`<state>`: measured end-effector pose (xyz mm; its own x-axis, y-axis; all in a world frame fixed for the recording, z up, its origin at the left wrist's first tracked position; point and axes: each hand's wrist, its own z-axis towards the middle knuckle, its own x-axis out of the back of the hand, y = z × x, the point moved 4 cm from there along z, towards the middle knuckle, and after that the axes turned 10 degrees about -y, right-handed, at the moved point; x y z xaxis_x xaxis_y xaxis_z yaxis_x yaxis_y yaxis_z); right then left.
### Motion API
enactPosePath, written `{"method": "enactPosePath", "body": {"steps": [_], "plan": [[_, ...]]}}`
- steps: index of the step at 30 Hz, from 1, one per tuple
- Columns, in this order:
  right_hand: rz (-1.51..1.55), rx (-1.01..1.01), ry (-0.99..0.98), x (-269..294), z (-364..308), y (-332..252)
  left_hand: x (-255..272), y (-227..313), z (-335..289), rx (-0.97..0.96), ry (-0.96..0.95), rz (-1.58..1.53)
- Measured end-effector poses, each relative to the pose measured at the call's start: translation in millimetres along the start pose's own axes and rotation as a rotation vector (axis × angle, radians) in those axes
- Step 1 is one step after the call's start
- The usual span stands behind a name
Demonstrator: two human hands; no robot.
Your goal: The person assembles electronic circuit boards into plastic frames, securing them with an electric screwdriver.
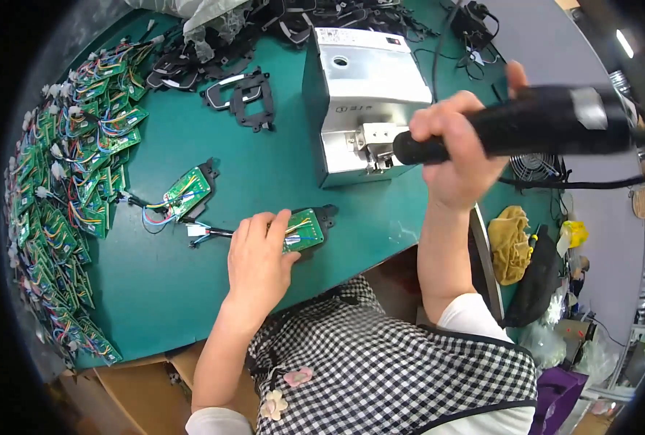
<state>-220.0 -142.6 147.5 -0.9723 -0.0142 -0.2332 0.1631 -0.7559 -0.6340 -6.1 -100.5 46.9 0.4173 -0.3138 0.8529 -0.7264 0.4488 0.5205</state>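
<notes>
I've got my right hand (464,148) wrapped round a black electric screwdriver (547,123) near the silver box (377,69); my left hand (259,250) holds a wired circuit board (306,232) on the green tabletop (148,297). Two boards look bracketed; heaped boards (54,246) seemingly remain.

Blk/wht gingham apron (395,370) w/ dk trim (478,415), plus 1 pink flower (298,376) & 1 cream flower (273,405) at its 8 o'clock. Wht L sleeve (217,423) at 7 o'clock, wht R sleeve (473,317) at 4 o'clock.
</notes>
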Motion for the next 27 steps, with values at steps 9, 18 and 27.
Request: {"method": "enactPosePath", "body": {"steps": [9,18,27], "plan": [[-0.054,-0.224,-0.036,-3.8,-37.2,5.4,-7.3,-13.4,-11.6,-0.025,0.057,0.023],[0.063,-0.418,-0.173,-43.4,-79.0,29.5,-11.7,-13.9,-10.8,-0.002,0.096,0.018],[0.022,-0.452,-0.724,-58.5,-75.1,48.7,-12.1,-12.9,-11.3,-0.012,0.108,0.023]]}}
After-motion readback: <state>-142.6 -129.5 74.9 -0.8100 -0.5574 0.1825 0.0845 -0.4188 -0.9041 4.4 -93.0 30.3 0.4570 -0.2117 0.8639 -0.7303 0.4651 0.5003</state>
